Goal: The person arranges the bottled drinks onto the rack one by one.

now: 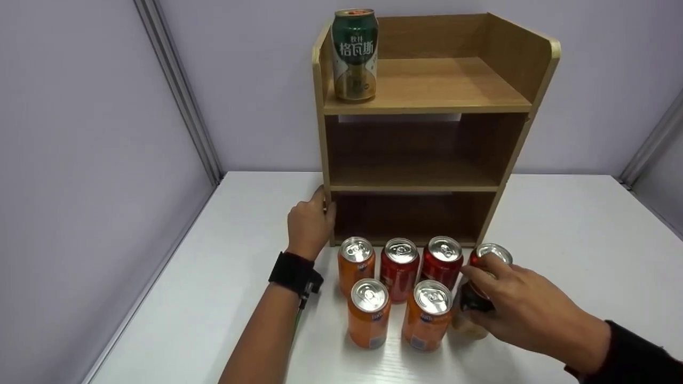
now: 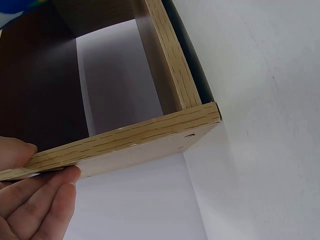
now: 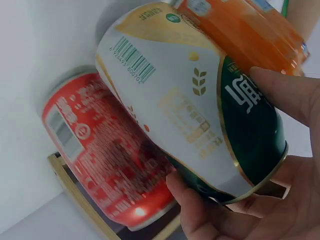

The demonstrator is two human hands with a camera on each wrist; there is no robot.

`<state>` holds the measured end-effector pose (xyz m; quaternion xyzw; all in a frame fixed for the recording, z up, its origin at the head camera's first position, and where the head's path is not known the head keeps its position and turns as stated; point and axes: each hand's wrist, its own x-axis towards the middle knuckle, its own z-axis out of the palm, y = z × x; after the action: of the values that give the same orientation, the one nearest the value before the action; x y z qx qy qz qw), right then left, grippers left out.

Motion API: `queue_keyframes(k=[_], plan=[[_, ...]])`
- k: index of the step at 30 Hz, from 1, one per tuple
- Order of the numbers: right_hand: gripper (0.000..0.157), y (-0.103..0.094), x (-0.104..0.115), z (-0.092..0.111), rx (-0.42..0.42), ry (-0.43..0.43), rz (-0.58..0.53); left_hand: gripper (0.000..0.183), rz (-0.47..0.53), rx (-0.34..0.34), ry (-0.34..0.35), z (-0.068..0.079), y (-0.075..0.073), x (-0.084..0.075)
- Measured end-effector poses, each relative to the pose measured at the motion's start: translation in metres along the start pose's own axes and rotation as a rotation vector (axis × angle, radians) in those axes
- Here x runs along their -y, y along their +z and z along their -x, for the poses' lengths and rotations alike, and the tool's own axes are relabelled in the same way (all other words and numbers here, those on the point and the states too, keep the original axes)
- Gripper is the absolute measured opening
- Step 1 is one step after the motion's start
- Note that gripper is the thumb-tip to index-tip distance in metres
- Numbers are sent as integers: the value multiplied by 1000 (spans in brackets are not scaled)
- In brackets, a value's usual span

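Note:
My left hand (image 1: 309,226) grips the left side panel of a wooden shelf (image 1: 427,109); in the left wrist view, thumb and fingers pinch the panel's front edge (image 2: 125,135). My right hand (image 1: 533,306) holds a green, white and gold drink can (image 3: 175,100) by its upper part, thumb on one side, fingers on the other. From the head view, the hand hides much of this can. Right behind it is a red can (image 3: 107,150), partly covered. An orange soda can (image 1: 427,322) stands just left of the held can.
Another green can (image 1: 355,58) stands on the shelf's top left. Before the shelf, on the white table (image 1: 213,298), are two red cans (image 1: 399,269) (image 1: 443,261) and two more orange cans (image 1: 356,266) (image 1: 368,320). Pale walls (image 1: 256,80) enclose the table.

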<state>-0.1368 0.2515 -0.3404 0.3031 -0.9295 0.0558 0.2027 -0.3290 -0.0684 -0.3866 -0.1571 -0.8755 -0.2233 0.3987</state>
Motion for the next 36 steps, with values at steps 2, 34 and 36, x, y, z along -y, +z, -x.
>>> queue_keyframes(k=[2, 34, 36], plan=[[58, -11, 0, -2, -15, 2, -14, 19, 5, 5, -7, 0, 0, 0], [84, -145, -63, -120, -520, 212, -306, 22, 3, 53, -23, -2, 4, -9], [80, -148, -63, -132, -514, 216, -340, 26, -5, 59, -22, -2, 4, -10]])
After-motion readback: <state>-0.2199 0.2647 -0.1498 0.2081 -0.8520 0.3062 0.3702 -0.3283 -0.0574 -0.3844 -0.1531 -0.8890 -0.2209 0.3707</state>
